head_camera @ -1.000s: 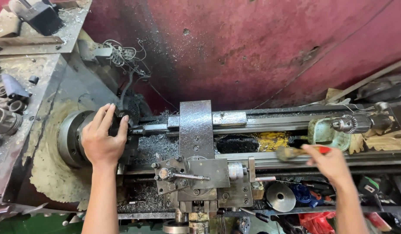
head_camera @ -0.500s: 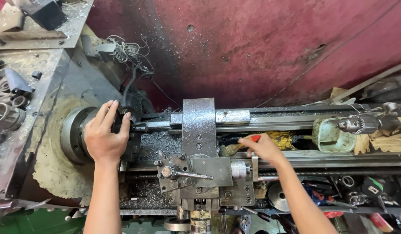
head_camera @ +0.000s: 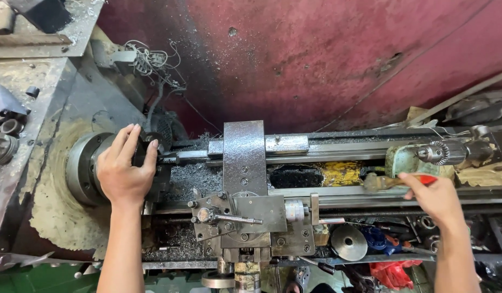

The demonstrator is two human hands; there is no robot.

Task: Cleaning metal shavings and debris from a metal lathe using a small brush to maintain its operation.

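At the left of the frame the lathe chuck [head_camera: 85,168] is seen, a thick steel disc on the headstock, and the left hand [head_camera: 123,173] is laid over its front face, with the fingers [head_camera: 126,142] spread partly open and curled around the dark jaw block rather than closed tight. The chuck is judged heavy, rigid and probably oily, so it is best gripped by the rim or the stepped jaws, where the edges give purchase. At the right of the frame a brush [head_camera: 389,182] with a red handle is pinched in the right hand [head_camera: 435,198], fingers closed on the handle, its worn bristles pointed left over the bed ways [head_camera: 348,191]. The brush is judged light and stiff in the handle, soft at the tip. Metal swarf [head_camera: 194,176] is heaped near the chuck. The grey carriage [head_camera: 244,163] is set at the centre, and a drill chuck [head_camera: 435,153] is seen at the right.
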